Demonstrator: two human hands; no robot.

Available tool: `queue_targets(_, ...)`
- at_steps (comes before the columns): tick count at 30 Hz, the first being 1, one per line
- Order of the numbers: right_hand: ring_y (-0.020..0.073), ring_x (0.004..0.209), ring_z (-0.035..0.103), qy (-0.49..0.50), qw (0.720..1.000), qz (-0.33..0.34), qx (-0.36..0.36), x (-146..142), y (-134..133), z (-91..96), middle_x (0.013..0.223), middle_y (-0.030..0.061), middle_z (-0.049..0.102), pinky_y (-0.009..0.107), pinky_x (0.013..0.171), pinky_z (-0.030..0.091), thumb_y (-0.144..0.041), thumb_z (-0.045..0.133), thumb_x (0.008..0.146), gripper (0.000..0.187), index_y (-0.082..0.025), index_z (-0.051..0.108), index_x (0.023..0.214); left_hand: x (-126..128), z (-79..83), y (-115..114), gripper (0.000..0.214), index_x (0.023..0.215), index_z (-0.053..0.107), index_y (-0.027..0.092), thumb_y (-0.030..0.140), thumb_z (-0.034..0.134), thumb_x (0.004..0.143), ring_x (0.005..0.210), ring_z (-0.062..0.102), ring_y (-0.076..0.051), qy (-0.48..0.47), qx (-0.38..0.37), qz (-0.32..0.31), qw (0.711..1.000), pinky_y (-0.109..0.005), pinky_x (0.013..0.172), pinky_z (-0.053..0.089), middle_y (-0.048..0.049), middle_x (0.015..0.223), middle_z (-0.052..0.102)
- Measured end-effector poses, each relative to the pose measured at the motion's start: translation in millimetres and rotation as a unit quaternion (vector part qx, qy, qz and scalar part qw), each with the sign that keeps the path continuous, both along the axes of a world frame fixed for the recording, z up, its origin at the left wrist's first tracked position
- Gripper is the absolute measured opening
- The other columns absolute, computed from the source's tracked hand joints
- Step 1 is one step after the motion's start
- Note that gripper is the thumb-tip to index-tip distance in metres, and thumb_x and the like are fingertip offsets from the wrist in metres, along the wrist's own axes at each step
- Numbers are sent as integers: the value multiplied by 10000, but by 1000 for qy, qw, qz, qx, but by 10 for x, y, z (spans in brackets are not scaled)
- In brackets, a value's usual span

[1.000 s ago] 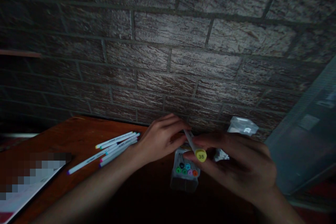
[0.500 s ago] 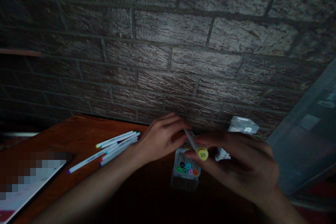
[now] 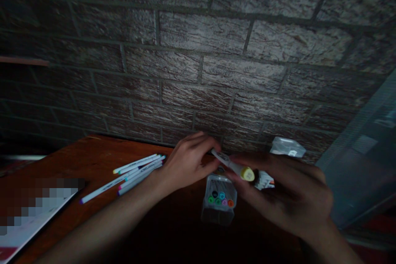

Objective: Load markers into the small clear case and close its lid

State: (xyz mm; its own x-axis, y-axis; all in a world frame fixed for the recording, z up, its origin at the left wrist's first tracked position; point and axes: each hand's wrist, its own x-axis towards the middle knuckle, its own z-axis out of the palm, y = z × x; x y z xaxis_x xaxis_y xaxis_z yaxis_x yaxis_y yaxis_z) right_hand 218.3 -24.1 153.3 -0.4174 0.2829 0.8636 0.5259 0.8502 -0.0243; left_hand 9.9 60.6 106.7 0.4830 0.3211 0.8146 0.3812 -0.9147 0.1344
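Note:
Between the thumb and fingers of my right hand [image 3: 284, 194] is a white marker [image 3: 229, 161] with a yellow end cap facing me. It lies tilted above a clear plastic case [image 3: 218, 214], which holds several markers showing coloured round ends, black, blue, green, pink and orange. My left hand [image 3: 188, 159] is curled just behind the case, fingertips by the marker's far end. Whatever its fingers close on is hidden. Left of that hand lies a loose pile of white markers [image 3: 140, 171] with coloured tips.
A clear plastic container [image 3: 287, 147] and a crumpled white piece [image 3: 264, 180] are behind my right hand. A printed sheet [image 3: 37, 218] lies on the wooden table [image 3: 93, 152] at left. The brick wall [image 3: 198, 70] rises behind; a translucent panel [image 3: 365, 152] stands at right.
My right hand has moved slightly right, and the yellow-capped marker has swung flatter, its cap shifting right and a little up. My left hand has barely moved.

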Motion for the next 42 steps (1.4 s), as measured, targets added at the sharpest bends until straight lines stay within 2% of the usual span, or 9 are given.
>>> queue_targets(3,104,427,612,53,997,-43,-29,50,21,2,695,-52,756,228,447,498,-171,812,853,224,-271,755,1045,6,-9,3,69,945,667,185,243,704,941,818,675,-204,-28,12,25,999,-346,734,538,-25,856,732)
queue_targets(6,125,467,637,165,979,-51,-109,162,156,13,635,-32,721,215,413,449,-218,792,877,117,-245,769,988,16,6,-24,138,906,672,188,268,784,911,751,672,-159,-75,4,14,997,-302,699,519,8,813,719)
queue_targets(8,123,436,596,239,953,2,-187,256,309,22,568,-34,675,215,413,441,-211,741,900,64,-222,764,959,24,33,-60,159,924,689,189,263,826,889,737,689,-134,-114,-13,-9,993,-269,685,524,18,830,744)
queue_targets(11,133,430,581,334,889,104,-297,380,560,19,599,-22,684,232,410,452,-188,698,852,80,-212,743,914,33,87,-132,165,981,729,197,231,847,871,756,717,-125,-167,-40,-23,985,-245,691,552,13,878,786)
queue_targets(15,139,375,552,355,828,163,-402,425,781,-32,550,-17,657,235,364,433,-225,679,777,110,-191,726,871,36,132,-237,168,1009,757,202,216,848,869,774,720,-127,-184,-25,-38,982,-243,694,566,1,897,787)
queue_targets(18,149,365,538,335,800,178,-465,386,849,-88,486,-23,598,236,355,425,-239,671,750,140,-172,724,861,33,136,-303,192,1028,758,175,206,855,865,761,709,-108,-185,-11,-63,981,-220,691,564,-3,885,765)
queue_targets(27,145,393,540,315,784,181,-503,373,903,-153,513,-10,610,235,376,440,-247,685,752,166,-153,736,880,36,146,-329,182,1041,768,144,165,835,874,764,701,-102,-179,-2,-73,981,-197,686,572,-20,886,739)
queue_targets(38,130,389,541,330,780,183,-500,366,883,-130,507,-11,608,213,369,445,-231,701,719,165,-151,754,853,56,157,-345,194,1039,769,156,134,836,858,734,708,-118,-174,9,-75,982,-198,644,582,-28,871,740)
queue_targets(42,127,387,535,336,778,183,-498,355,873,-123,505,-10,607,210,362,443,-219,696,698,158,-156,760,828,55,163,-343,189,1029,770,123,118,837,853,735,705,-113,-174,16,-80,981,-191,655,577,-40,864,738)
